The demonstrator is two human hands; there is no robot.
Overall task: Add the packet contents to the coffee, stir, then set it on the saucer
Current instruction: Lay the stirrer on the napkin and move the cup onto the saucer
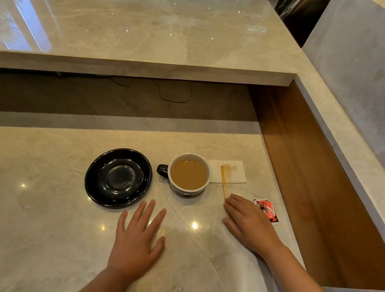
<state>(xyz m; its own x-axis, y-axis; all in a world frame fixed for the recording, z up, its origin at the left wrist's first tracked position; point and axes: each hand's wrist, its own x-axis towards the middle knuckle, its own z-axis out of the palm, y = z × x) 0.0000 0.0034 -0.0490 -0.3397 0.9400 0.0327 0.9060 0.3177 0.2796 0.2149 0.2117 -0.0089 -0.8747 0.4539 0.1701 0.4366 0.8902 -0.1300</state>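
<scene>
Two hands lie flat on the pale stone worktop point(19, 231), and neither one holds anything. The left hand point(137, 241) rests with its fingers spread, near the front edge and just in front of the black saucer point(118, 178). The right hand point(251, 223) lies farther toward the right edge, fingers stretched out, and its fingertips touch or nearly touch the near end of the wooden stir stick point(224, 181). I cannot tell which. The stick's far end rests on a white napkin point(232, 173) that has a brown stain. The cup point(189, 173) of light brown coffee stands on the bare worktop between the saucer and the napkin, close to both, with its dark handle pointing at the saucer. The saucer has nothing on it. The red packet point(266, 210) lies just past the right hand, close to the right edge, partly hidden by the hand. It is too small to tell if it is torn open. The coffee already looks milky and the napkin is stained, so the pouring and stirring may be over, but that is only a guess. If so, the step in hand is moving the cup. The next move calls for a steady grip on the handle, a slow lift so the coffee does not spill, and a soft landing in the round dip in the middle of the saucer.
</scene>
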